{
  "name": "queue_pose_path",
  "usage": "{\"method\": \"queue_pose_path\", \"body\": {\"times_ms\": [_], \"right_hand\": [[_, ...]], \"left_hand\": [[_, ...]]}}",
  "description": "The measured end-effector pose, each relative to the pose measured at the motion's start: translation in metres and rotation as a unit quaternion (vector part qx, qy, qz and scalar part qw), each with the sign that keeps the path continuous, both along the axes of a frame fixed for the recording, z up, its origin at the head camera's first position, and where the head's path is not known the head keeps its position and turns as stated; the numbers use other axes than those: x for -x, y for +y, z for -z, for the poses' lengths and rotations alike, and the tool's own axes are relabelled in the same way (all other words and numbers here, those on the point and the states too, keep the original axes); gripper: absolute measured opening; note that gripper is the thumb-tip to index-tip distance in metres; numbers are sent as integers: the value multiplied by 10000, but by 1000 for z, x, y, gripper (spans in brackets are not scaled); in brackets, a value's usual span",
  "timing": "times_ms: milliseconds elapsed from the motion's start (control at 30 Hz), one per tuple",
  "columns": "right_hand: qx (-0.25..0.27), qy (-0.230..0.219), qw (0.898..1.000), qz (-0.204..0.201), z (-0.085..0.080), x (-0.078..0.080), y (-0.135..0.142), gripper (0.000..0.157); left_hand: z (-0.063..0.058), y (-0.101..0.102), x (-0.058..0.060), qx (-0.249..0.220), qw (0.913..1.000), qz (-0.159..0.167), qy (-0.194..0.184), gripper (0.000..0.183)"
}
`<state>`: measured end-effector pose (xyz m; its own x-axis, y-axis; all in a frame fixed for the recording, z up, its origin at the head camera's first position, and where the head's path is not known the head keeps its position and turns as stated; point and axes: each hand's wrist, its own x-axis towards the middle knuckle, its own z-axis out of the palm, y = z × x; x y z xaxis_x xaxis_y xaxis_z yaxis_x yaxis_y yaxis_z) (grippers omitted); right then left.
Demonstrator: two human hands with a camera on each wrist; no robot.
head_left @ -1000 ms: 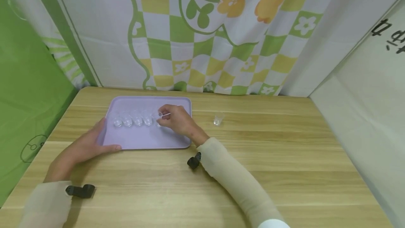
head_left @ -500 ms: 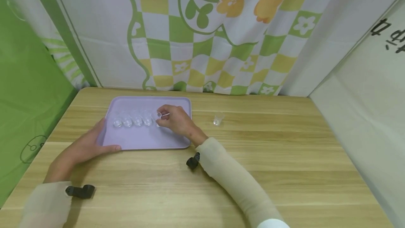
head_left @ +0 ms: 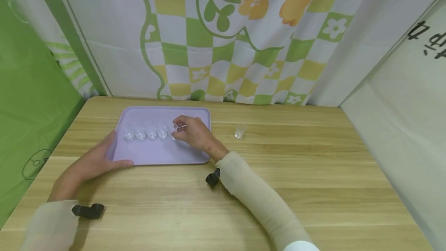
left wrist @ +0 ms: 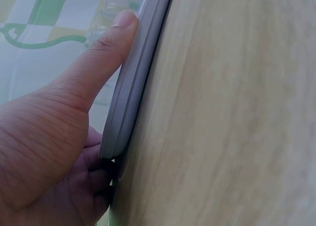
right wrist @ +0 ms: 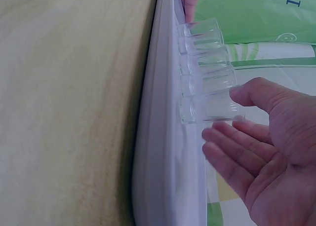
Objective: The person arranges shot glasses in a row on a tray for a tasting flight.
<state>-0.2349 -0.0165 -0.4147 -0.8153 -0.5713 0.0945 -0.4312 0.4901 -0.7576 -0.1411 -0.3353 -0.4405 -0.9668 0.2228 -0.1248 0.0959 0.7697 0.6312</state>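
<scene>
Several small clear shot glasses (head_left: 151, 133) stand upright in a row on a lilac tray (head_left: 160, 155). My right hand (head_left: 195, 131) pinches the glass at the row's right end (right wrist: 217, 106) near its rim, thumb on one side and fingers on the other. In the right wrist view that glass stands on the tray beside its neighbour. My left hand (head_left: 95, 158) holds the tray's near left corner. Its thumb (left wrist: 101, 51) lies along the front rim, and the fingers bend around the left side, partly hidden.
Another clear shot glass (head_left: 239, 131) stands alone on the wooden table (head_left: 285, 169), right of the tray. A checked, flowered curtain (head_left: 226, 53) hangs behind the table. Green cloth (head_left: 31, 88) is at the left, a pale wall (head_left: 407, 119) at the right.
</scene>
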Motion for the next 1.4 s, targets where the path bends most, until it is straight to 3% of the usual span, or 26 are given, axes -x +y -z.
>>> {"method": "queue_pose_path", "body": {"times_ms": [167,500,767,967,1400], "right_hand": [[-404,208,9989,-66,-3,1,3,49],[-660,311,9971,-202,-9,2,12,66],[-804,529,9953,42,-14,1,24,62],[-776,686,9946,-33,-20,-3,37,57],[-392,1158,9924,109,-27,-9,77,47]], "left_hand": [[1,-1,0,-17,10000,0,0,128],[0,-1,1,-14,10000,25,-7,128],[0,-1,1,-56,10000,47,28,127],[2,-1,1,-22,10000,39,20,128],[1,0,0,-44,9999,85,121,128]]}}
